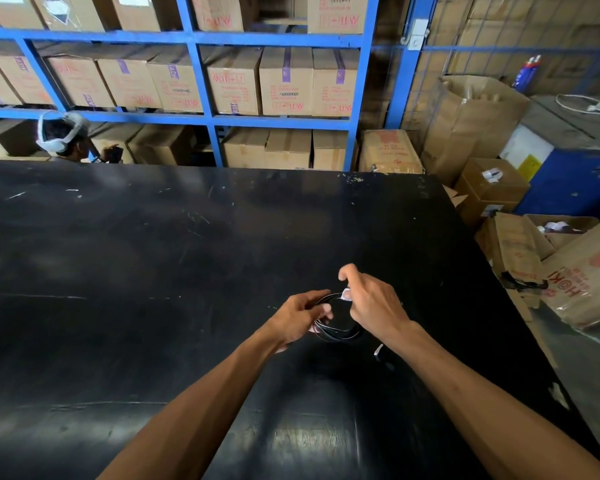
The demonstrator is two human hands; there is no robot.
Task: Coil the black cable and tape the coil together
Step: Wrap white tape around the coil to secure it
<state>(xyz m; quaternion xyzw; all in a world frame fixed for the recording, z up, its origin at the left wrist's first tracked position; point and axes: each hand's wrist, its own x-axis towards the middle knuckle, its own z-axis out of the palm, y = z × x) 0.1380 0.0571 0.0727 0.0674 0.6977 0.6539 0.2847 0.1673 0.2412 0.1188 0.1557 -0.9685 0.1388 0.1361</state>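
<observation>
We look down at a scuffed black table filling most of the frame. Just right of centre, our left hand grips a black cable wound into a small coil, thumb pressed on its loops. Our right hand pinches a small pale piece of tape at the coil's upper edge. Across the top, blue shelving holds cardboard boxes. At upper left, another person sits beyond the table.

A torn carton on the floor at right bears red letters reading "HOKI", seen upside down, while the red print and purple tape lettering on the shelf boxes are too blurred to read with certainty.
</observation>
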